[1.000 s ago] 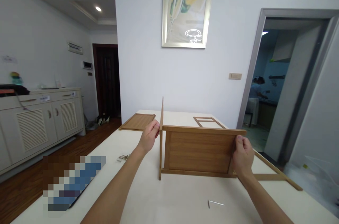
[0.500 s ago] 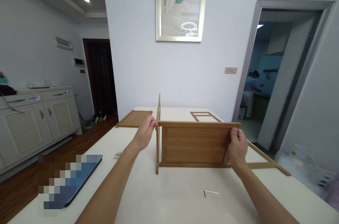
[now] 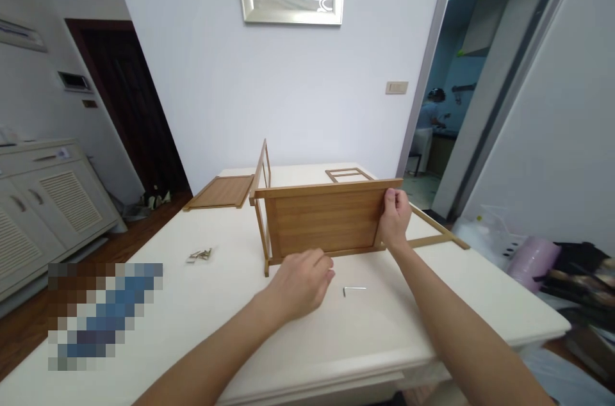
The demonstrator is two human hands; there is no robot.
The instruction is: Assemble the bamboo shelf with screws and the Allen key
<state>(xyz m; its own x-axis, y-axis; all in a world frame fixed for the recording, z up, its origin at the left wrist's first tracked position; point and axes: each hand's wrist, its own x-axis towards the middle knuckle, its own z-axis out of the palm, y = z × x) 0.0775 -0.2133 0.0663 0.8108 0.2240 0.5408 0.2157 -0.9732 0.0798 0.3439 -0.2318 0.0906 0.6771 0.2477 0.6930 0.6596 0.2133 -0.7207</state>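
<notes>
The wooden panel (image 3: 329,220) stands on its long side in the middle of the table (image 3: 298,355), its left end against the upright side frame (image 3: 261,232). I judge it light for its width and stiff, so it should move as one flat piece; the smooth face may slip a little under my fingers, and the thin strips of the side frame look the easiest to crack or twist. The best hold is the thick rail at either end, with support close to the corner where panel and side frame meet, since that joint may be loose.

My right hand (image 3: 396,217) is clamped on the panel's right end, near the top corner. My left hand (image 3: 305,284) is curled in front of the lower edge, and I cannot tell whether its fingers hold anything small.

Compared with half a second ago, my left hand has let go of the side frame and come nearer and to the right, while my right hand stays put. My view has turned down, and the screws (image 3: 202,255) on the left show more fully. The hex key (image 3: 354,289) still lies near the panel.
</notes>
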